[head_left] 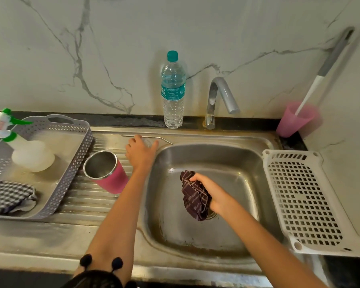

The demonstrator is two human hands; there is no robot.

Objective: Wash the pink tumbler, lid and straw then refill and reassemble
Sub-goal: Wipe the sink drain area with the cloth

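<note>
The pink tumbler (112,179) with a steel inside stands upright and uncovered on the ribbed drainboard, left of the basin. Just behind it, my left hand (140,152) reaches down over the clear lid (147,142), thumb and fingers curled around its rim. The bent metal straw (164,139) lies on the drainboard along the back edge, partly hidden by that hand. My right hand (213,193) grips a bunched dark checked cloth (193,196) above the middle of the sink basin (243,163).
A water bottle (173,90) and the tap (218,98) stand at the back. A grey basket (79,150) on the left holds a spray bottle (27,150) and a checked cloth (7,195). A white perforated tray (303,202) lies to the right, a pink cup with a brush (295,119) behind it.
</note>
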